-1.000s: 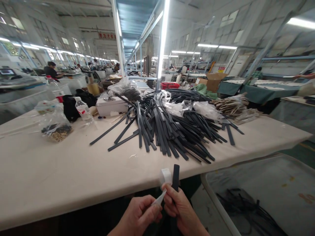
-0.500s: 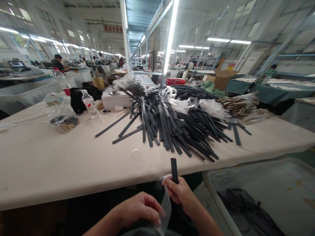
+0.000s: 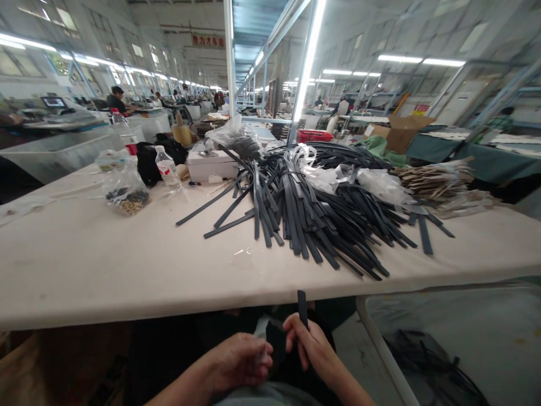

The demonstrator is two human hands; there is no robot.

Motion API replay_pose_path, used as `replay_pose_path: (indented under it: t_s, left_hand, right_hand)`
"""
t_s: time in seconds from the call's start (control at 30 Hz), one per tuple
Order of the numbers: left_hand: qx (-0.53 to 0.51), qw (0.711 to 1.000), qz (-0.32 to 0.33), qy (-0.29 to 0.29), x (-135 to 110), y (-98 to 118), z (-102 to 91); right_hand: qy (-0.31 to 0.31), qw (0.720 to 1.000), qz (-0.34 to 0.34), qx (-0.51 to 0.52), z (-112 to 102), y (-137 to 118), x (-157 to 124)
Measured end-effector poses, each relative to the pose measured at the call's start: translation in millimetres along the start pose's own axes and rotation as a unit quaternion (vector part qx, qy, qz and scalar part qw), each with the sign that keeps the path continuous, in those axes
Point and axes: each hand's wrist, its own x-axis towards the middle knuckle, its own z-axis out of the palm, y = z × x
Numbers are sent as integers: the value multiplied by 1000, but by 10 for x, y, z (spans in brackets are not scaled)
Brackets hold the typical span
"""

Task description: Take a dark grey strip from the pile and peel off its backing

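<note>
Below the table's front edge, my right hand is closed around a black strap whose rounded end sticks up past my fingers. My left hand sits just left of it, low over my lap, fingers curled on a thin clear film piece that is hard to make out. A large heap of black straps lies fanned out on the cream table ahead of both hands.
On the table stand a water bottle, a bag of small parts, a white box, clear plastic bags and tan pieces. A grey bin with straps sits at lower right. People work at far benches.
The clear film was pulled off the strap end and carried down with my left hand toward my lap. My right hand with the strap dropped lower, and the view shifted left.
</note>
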Motion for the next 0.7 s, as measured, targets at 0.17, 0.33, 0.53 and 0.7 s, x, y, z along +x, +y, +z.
replay_pose_path:
  t_s: [0.17, 0.33, 0.53, 0.7]
  left_hand:
    - [-196, 971, 54, 123, 190, 32, -63]
    - [-242, 958, 101, 112, 201, 189, 150]
    - [-245, 958, 102, 107, 204, 103, 190]
    - [-236, 958, 120, 113, 311, -16, 169]
  right_hand:
    - [-150, 979, 77, -116, 157, 59, -185]
    - [-179, 970, 34, -160, 373, -43, -191]
    - [-180, 971, 61, -145, 404, 2, -111]
    - [-204, 968, 102, -101, 459, 53, -26]
